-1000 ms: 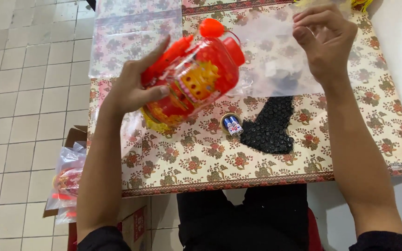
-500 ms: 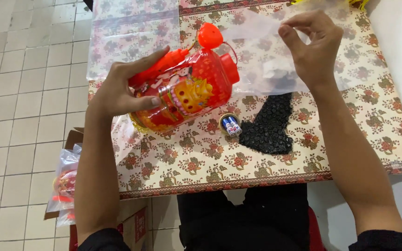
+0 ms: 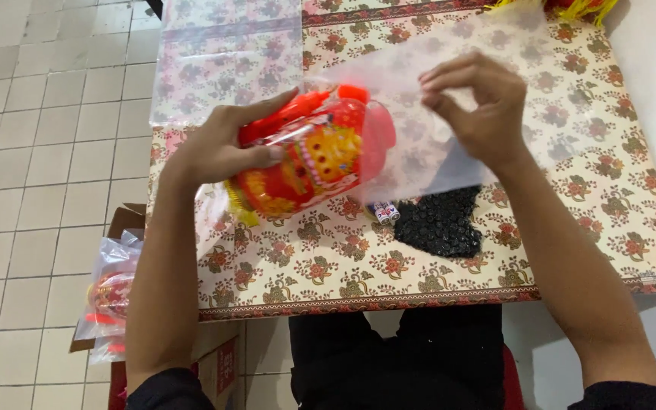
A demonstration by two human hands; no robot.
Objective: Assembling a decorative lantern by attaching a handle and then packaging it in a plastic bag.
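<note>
Gripping a red and yellow toy lantern (image 3: 320, 156), the left hand (image 3: 218, 148) wraps its fingers (image 3: 271, 102) around the rear half of the body, thumb underneath, and holds the lantern tilted on its side just above the worktop (image 3: 449, 273). The lantern's red front end sits partly inside the mouth of a clear plastic bag (image 3: 487, 91), which spreads out flat toward the far right of the worktop. The right hand (image 3: 476, 106) pinches the upper edge of the bag between thumb and narrowly closed fingers (image 3: 449, 76), lifting that edge beside the lantern's front end. A yellow tassel (image 3: 238, 205) hangs from the lantern's rear, close to the left wrist. The worktop is covered with a floral cloth in cream, red and green. On it, just below the bag, lie two small batteries (image 3: 383, 212) side by side, touching a heap of small black pieces (image 3: 438, 228) to their right. A stack of further clear bags (image 3: 225, 61) lies at the far left corner, overhanging the worktop edge. On the tiled floor (image 3: 32, 152) to the left stands an open cardboard box (image 3: 127, 224) holding bagged lanterns (image 3: 111, 292) of the same kind.
</note>
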